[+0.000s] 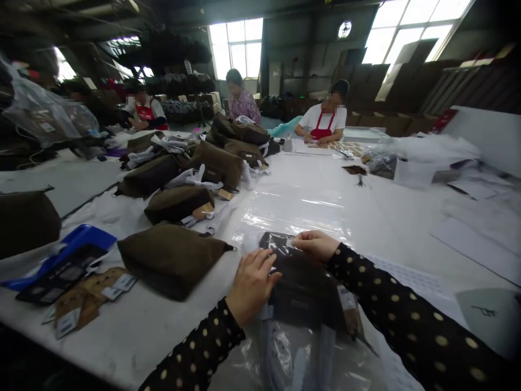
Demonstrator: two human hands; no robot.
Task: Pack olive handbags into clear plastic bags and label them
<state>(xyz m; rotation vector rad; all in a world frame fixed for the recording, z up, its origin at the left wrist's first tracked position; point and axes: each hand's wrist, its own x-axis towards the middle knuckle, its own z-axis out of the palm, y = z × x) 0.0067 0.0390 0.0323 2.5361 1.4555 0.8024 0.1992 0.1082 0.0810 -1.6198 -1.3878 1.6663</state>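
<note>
A dark olive-brown fabric bag point(299, 288) lies in front of me inside a clear plastic bag point(280, 347), whose shiny film spreads over the table around it. My left hand point(254, 282) rests at the bag's upper left edge, fingers stretched out and holding nothing. At the top edge, my right hand point(315, 244) is closed in a pinch, with a small whitish piece point(290, 243) at its fingertips; what exactly it grips is unclear. A paper tag point(348, 304) shows through the plastic on the right side.
Another brown bag point(175, 258) lies to my left, with several more piled behind it. Cardboard tags point(87, 293) and a blue item point(85, 244) lie at the left edge. Clear film point(293, 209) covers the table ahead. A co-worker point(325, 117) in a red apron sits across the table.
</note>
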